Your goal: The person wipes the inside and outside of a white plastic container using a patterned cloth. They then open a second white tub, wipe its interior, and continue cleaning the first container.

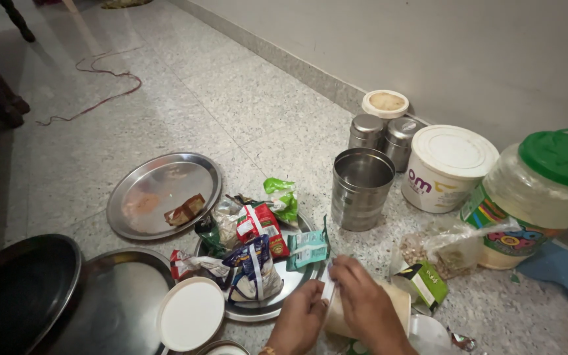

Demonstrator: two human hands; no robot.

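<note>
My left hand (300,319) and my right hand (363,302) meet low in the view, over the speckled floor. Both pinch a small pale packet (328,287) between the fingertips. Under them lies a light-coloured tub (399,301), mostly hidden by my right hand. Just left of my hands a steel plate (300,273) carries several small food packets, among them a red one (262,227), a teal one (308,248) and a dark blue one (253,263).
An open steel canister (361,187), two lidded steel tins (382,135), a white bucket (446,167) and a green-lidded jar (540,190) stand along the wall. Another steel plate (159,190), a dark pan (18,292), a white lid (190,313) and a red cord (100,85) lie on the floor.
</note>
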